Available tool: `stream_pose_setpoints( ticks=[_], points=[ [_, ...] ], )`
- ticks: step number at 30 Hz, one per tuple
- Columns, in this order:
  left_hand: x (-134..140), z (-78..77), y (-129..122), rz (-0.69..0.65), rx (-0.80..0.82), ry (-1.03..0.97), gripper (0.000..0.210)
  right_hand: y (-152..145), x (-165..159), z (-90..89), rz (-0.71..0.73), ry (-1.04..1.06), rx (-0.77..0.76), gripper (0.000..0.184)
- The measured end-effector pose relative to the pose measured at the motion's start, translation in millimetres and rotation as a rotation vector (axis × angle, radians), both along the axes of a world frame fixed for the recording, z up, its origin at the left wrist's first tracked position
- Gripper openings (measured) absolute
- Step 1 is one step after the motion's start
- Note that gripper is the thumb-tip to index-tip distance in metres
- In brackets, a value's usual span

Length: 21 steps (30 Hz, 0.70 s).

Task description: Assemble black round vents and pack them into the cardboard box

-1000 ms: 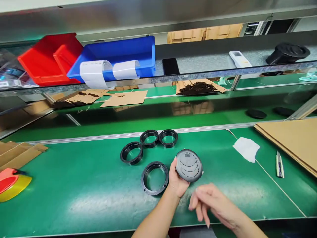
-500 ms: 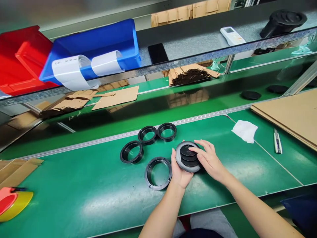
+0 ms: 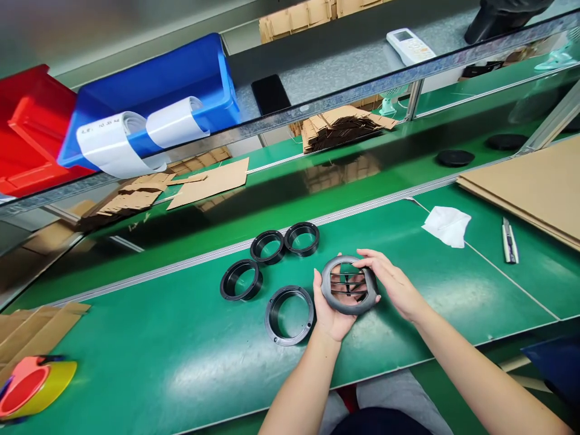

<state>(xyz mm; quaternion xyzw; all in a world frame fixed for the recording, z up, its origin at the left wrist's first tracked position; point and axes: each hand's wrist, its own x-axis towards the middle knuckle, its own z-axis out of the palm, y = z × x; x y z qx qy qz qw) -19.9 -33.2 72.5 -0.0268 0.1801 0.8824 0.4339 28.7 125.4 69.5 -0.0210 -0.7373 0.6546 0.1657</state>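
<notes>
A round dark-grey air vent [image 3: 327, 285] with black slats is held just above the green bench. Its slats stand edge-on, and green and skin tones show through the gaps. My left hand [image 3: 334, 320] cradles it from below and the left, thumb along the rim, other fingers partly hidden behind it. My right hand [image 3: 395, 289] grips the rim at the upper right, fingers on top and the thumb low on the right side. Just left of the vent lies a black flanged ring [image 3: 273, 328]. Three more black rings lie behind it, one of them a ring [image 3: 226, 283] farthest left.
A white cloth [image 3: 446, 226], a utility knife [image 3: 509, 241] and cardboard sheets [image 3: 525, 181] lie to the right. At left sits a tape dispenser [image 3: 40, 389] by folded cardboard [image 3: 40, 332]. A shelf above bears a blue bin [image 3: 149, 78], a red bin [image 3: 36, 133] and a phone [image 3: 270, 95].
The vent's slats have turned from lying closed to standing edge-on, leaving see-through gaps. My right hand has moved from the slats to the rim. The view has shifted slightly.
</notes>
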Motion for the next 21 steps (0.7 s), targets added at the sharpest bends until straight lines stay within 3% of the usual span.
stream_pose_setpoints(
  ticks=[21],
  points=[
    [-1.8,-2.0,-0.1,-0.031,0.028,0.017,0.074,4.3,10.0,-10.0,-0.028,-0.009,-0.038,0.04]
  ],
)
